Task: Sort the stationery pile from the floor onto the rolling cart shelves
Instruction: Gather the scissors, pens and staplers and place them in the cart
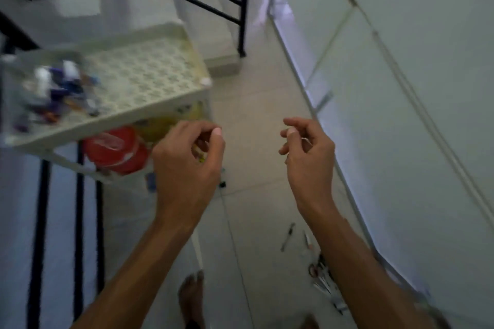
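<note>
White plastic cart [149, 69] at 10 o'clock; its top shelf carries a blurred heap of pens [57, 91] at the left end. Left hand [187, 160] curled, something small in its fingers, not identifiable. Right hand [307, 147] loosely curled, contents unclear. Remaining stationery [318, 270] lies on the floor [254, 120] at 5 o'clock.

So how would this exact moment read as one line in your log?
left hand: grips small item, unclear | right hand: fingers curled, contents unclear | cart top shelf: stationery at left | floor: pens, scissors remain
</note>
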